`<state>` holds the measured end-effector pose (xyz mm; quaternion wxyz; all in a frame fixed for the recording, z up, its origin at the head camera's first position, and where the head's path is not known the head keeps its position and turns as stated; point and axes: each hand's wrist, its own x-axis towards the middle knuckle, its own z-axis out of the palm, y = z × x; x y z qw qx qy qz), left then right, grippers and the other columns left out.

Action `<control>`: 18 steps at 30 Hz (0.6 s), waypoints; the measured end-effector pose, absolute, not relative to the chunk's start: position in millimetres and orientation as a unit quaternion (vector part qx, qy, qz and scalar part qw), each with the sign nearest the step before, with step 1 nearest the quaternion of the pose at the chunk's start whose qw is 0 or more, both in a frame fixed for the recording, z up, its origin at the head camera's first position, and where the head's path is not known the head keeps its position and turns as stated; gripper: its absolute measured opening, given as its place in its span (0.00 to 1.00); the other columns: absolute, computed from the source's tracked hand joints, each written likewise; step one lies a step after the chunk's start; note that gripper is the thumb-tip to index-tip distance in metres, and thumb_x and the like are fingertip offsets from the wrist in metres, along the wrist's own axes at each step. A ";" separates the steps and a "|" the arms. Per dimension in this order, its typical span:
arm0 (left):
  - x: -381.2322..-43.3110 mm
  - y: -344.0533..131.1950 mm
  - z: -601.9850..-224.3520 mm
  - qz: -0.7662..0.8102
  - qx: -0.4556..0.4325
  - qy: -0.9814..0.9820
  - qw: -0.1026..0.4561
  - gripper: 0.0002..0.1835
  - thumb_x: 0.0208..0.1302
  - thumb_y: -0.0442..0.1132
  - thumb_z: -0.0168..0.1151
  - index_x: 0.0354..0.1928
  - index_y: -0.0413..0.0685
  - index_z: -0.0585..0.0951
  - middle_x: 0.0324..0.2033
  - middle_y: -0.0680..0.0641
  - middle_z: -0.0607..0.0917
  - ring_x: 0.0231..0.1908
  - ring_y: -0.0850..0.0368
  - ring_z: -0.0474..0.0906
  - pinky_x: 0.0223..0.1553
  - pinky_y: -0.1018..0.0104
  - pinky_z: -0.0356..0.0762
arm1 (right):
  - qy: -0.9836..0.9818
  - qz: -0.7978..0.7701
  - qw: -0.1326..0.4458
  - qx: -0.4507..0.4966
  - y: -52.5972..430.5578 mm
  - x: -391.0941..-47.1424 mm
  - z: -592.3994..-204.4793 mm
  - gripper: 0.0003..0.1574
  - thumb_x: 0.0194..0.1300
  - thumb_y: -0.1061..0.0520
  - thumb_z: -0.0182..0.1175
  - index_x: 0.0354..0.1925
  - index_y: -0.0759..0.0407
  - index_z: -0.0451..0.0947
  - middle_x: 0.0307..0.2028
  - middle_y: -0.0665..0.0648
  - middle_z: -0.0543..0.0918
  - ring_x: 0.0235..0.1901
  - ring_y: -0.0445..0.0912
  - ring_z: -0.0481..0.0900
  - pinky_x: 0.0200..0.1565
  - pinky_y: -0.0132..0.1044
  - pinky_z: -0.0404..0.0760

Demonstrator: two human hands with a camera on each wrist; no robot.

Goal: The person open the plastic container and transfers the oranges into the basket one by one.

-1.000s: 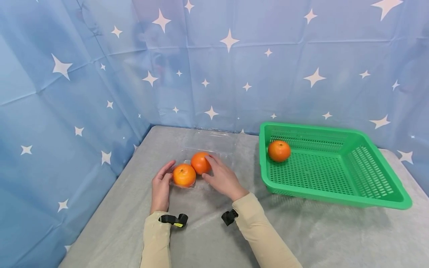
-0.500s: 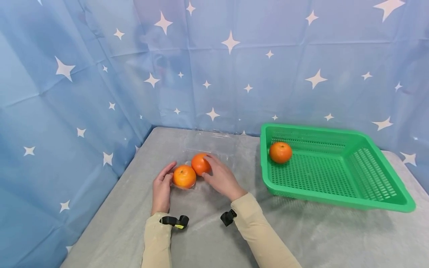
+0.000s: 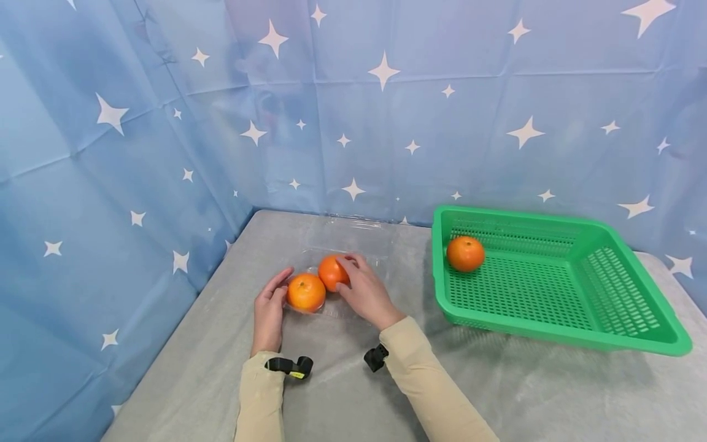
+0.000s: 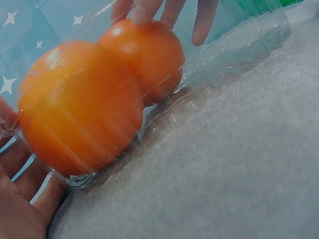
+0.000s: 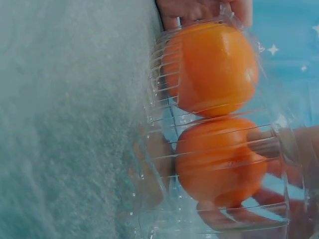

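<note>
A clear plastic clamshell box (image 3: 356, 235) lies on the table with its lid folded back toward the curtain. Two mandarins sit side by side in its left part. My left hand (image 3: 268, 316) holds the box's left end, thumb at the rim, right beside the nearer mandarin (image 3: 306, 292). Reaching in from the right, my right hand (image 3: 369, 296) grips the farther mandarin (image 3: 332, 274) between thumb and fingers. In the right wrist view this mandarin (image 5: 219, 164) shows through the ribbed plastic wall, touching the other mandarin (image 5: 212, 69).
To the right stands a green plastic basket (image 3: 552, 331) with slotted walls, holding one mandarin (image 3: 466, 253) in its left corner. A grey cloth (image 3: 331, 399) covers the table. Behind and to the left hangs a blue curtain (image 3: 475, 43) with white stars.
The whole head view has shifted slightly right and down. Both hands, the box and the mandarins keep nearly the same places relative to one another.
</note>
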<state>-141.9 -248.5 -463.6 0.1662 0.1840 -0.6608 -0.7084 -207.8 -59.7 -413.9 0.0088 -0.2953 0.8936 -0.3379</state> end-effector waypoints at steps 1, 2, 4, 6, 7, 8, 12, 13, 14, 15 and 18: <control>-142.0 -248.4 -463.6 -0.709 0.183 -0.660 0.166 0.19 0.62 0.38 0.43 0.52 0.60 0.76 0.53 0.60 0.73 0.54 0.64 0.66 0.57 0.61 0.60 | 0.893 -0.342 0.009 -0.293 -59.8 -208.1 -414.3 0.33 0.58 0.53 0.58 0.62 0.51 0.63 0.59 0.54 0.61 0.52 0.48 0.67 0.51 0.44 0.70; -141.9 -248.2 -463.4 -0.710 0.182 -0.661 0.165 0.19 0.62 0.38 0.43 0.53 0.60 0.76 0.53 0.60 0.73 0.54 0.64 0.66 0.57 0.60 0.60 | 0.892 -0.347 0.011 -0.289 -59.9 -208.4 -414.6 0.33 0.58 0.53 0.58 0.61 0.51 0.63 0.59 0.54 0.61 0.52 0.48 0.67 0.51 0.45 0.70; -141.9 -248.1 -463.0 -0.710 0.182 -0.661 0.163 0.19 0.63 0.38 0.43 0.53 0.59 0.76 0.53 0.59 0.73 0.54 0.63 0.66 0.57 0.60 0.60 | 0.890 -0.358 0.014 -0.283 -60.3 -209.0 -415.0 0.31 0.58 0.52 0.58 0.60 0.50 0.64 0.59 0.53 0.61 0.52 0.49 0.67 0.51 0.46 0.69; -141.8 -248.0 -462.5 -0.710 0.182 -0.661 0.162 0.19 0.63 0.38 0.43 0.53 0.59 0.76 0.53 0.59 0.73 0.54 0.63 0.66 0.57 0.60 0.60 | 0.888 -0.366 0.016 -0.279 -60.7 -209.5 -415.4 0.31 0.58 0.52 0.58 0.60 0.50 0.64 0.59 0.53 0.62 0.52 0.49 0.67 0.51 0.46 0.69; -141.6 -247.9 -462.2 -0.711 0.182 -0.660 0.161 0.19 0.63 0.37 0.43 0.53 0.59 0.76 0.53 0.59 0.73 0.54 0.62 0.66 0.57 0.60 0.60 | 0.888 -0.367 0.018 -0.276 -60.9 -209.8 -415.6 0.30 0.58 0.52 0.58 0.59 0.50 0.64 0.59 0.53 0.62 0.52 0.49 0.67 0.52 0.46 0.69; -141.6 -247.9 -462.0 -0.711 0.181 -0.660 0.160 0.19 0.63 0.37 0.43 0.53 0.59 0.76 0.54 0.59 0.73 0.54 0.62 0.66 0.57 0.60 0.60 | 0.888 -0.368 0.019 -0.276 -61.1 -210.1 -415.7 0.30 0.58 0.52 0.58 0.59 0.50 0.64 0.59 0.53 0.63 0.52 0.48 0.67 0.52 0.46 0.69; -141.7 -247.9 -461.5 -0.715 0.181 -0.656 0.160 0.19 0.63 0.37 0.43 0.52 0.59 0.76 0.53 0.59 0.73 0.54 0.63 0.66 0.57 0.61 0.61 | 0.890 -0.363 0.019 -0.277 -61.9 -211.3 -416.4 0.29 0.58 0.52 0.58 0.58 0.50 0.64 0.57 0.51 0.66 0.50 0.46 0.68 0.51 0.43 0.69; -141.6 -247.9 -461.6 -0.715 0.180 -0.656 0.161 0.19 0.64 0.36 0.43 0.52 0.59 0.76 0.53 0.59 0.73 0.54 0.63 0.66 0.57 0.61 0.61 | 0.890 -0.362 0.020 -0.276 -62.2 -211.7 -416.6 0.28 0.58 0.53 0.58 0.57 0.50 0.64 0.56 0.51 0.66 0.50 0.46 0.68 0.51 0.43 0.69; -141.5 -248.0 -461.6 -0.715 0.180 -0.656 0.161 0.19 0.64 0.36 0.43 0.52 0.59 0.76 0.53 0.59 0.73 0.54 0.63 0.66 0.57 0.61 0.61 | 0.890 -0.362 0.020 -0.276 -62.4 -211.9 -416.9 0.28 0.58 0.53 0.58 0.57 0.50 0.64 0.55 0.51 0.67 0.49 0.46 0.69 0.51 0.42 0.69; -141.4 -248.0 -461.6 -0.716 0.182 -0.655 0.161 0.19 0.63 0.37 0.43 0.52 0.59 0.76 0.53 0.59 0.73 0.54 0.63 0.67 0.57 0.62 0.61 | 0.891 -0.362 0.021 -0.274 -62.6 -212.1 -417.2 0.28 0.58 0.53 0.58 0.57 0.50 0.64 0.55 0.50 0.67 0.49 0.45 0.69 0.51 0.42 0.69; -140.9 -248.2 -461.4 -0.716 0.181 -0.655 0.161 0.18 0.64 0.37 0.43 0.52 0.59 0.76 0.53 0.59 0.73 0.54 0.63 0.66 0.57 0.62 0.61 | 0.891 -0.366 0.020 -0.269 -63.0 -212.6 -417.9 0.30 0.58 0.52 0.59 0.58 0.51 0.63 0.54 0.51 0.66 0.48 0.46 0.69 0.50 0.42 0.70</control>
